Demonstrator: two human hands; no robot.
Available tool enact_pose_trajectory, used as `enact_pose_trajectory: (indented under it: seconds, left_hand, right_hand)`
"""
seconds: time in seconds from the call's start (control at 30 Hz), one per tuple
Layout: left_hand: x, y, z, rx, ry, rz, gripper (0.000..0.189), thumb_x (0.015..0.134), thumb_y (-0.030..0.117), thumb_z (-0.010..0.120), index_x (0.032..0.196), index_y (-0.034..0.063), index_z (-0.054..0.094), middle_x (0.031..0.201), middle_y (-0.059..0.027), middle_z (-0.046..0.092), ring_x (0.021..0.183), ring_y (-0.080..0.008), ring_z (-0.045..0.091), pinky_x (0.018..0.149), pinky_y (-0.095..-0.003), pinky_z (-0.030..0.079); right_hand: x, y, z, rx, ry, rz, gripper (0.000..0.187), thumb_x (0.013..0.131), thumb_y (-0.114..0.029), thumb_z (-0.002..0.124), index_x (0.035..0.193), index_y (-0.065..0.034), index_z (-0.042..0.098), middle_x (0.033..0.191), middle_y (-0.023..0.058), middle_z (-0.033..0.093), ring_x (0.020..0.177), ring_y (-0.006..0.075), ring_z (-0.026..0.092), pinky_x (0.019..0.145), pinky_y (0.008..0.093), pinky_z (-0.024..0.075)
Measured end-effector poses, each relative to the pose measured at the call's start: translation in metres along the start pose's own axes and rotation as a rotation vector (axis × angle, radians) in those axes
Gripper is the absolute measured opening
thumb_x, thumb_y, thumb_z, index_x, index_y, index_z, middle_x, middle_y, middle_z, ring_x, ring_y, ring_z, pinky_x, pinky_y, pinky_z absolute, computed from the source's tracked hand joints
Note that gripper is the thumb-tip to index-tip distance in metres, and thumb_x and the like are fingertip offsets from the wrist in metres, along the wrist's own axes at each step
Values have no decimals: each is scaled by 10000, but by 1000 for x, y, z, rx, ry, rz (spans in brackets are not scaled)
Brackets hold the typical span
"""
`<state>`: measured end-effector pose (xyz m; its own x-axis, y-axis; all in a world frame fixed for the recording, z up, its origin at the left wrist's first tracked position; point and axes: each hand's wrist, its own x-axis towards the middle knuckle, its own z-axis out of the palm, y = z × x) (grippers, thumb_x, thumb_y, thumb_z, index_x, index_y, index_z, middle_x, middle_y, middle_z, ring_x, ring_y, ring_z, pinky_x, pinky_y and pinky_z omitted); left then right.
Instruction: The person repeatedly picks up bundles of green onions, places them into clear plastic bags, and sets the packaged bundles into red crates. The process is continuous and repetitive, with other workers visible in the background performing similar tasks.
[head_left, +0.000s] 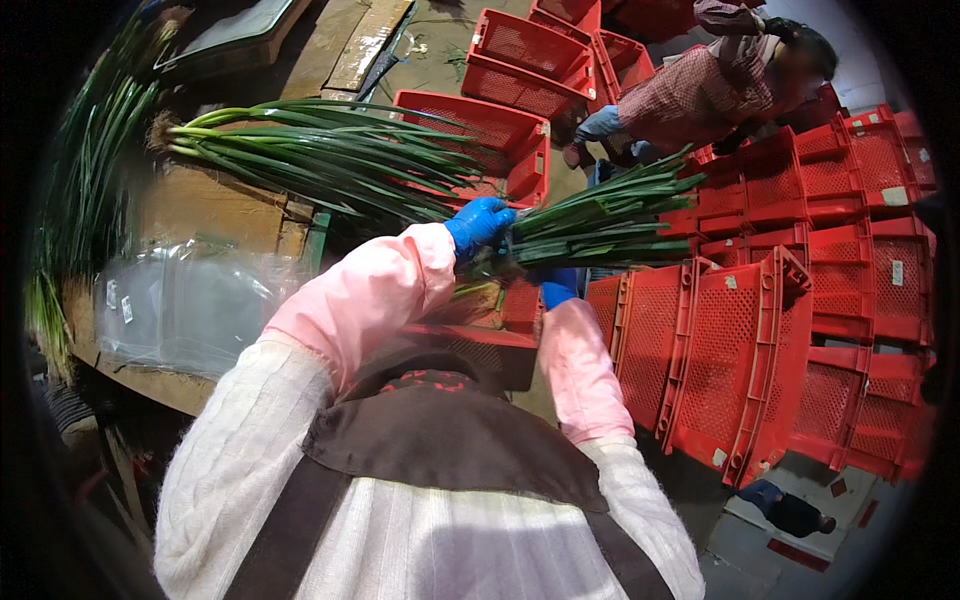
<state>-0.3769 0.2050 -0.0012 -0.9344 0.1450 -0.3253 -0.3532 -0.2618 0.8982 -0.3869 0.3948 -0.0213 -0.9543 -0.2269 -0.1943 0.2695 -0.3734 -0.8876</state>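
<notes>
A bunch of green onions (607, 221) stretches to the right in front of me, its dark leaf tips towards the stacked crates. My left hand (480, 225), in a blue rubber glove, is closed on the near end of the bunch. Under the same bunch is my right hand (559, 287), also gloved in blue; the leaves hide its fingers, so its grip cannot be told. The root end near my hands is blurred. To the left, another bunch of green onions (322, 146) lies with its roots leftward and its leaves reaching over a red plastic crate (529, 176).
A wooden table (202, 206) at left carries clear plastic bags (217, 307) and a heap of green onions (94, 180). Red perforated crates (720, 360) stand stacked on the right. Behind them, a person (697, 90) in a checked smock bends over; another person (787, 510) is farther off.
</notes>
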Motion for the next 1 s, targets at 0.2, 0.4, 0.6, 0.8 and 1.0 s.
enact_pose_trajectory:
  seconds: [0.2,0.4,0.6,0.8,1.0]
  left_hand:
    - [3,-32,-40,547,100,48,229,772,218,585,797,-4,639,665,-151,611,636,-232,612,603,-362,479]
    - [-25,-39,-74,342,362,222,213,837,198,556,761,5,601,602,-120,601,554,-199,603,527,-335,467]
    - [-133,15,-78,-132,223,187,141,877,149,523,795,36,506,716,-48,570,636,-146,547,607,-282,462]
    - [-239,-23,-93,-380,387,142,157,850,176,583,852,38,508,828,-75,578,734,-169,563,701,-308,475]
    - [-315,-38,-103,-404,695,153,210,845,150,598,1011,23,575,866,-70,601,781,-153,574,711,-285,479]
  right_hand:
    - [-3,12,-18,-252,24,-102,176,839,-182,553,911,-22,537,758,78,575,629,182,517,602,323,449]
    - [20,63,-23,-608,-90,-132,97,848,-128,539,823,-39,568,714,65,577,616,185,516,606,323,448]
    - [32,108,9,-591,-41,242,99,865,-87,502,784,-31,493,600,73,502,468,168,513,448,329,482]
    - [60,173,-14,-613,-22,483,90,845,-26,443,822,0,526,587,89,518,479,211,562,429,325,479]
    - [44,180,-6,-821,-389,612,108,801,-106,550,815,1,556,623,139,582,488,244,576,444,372,470]
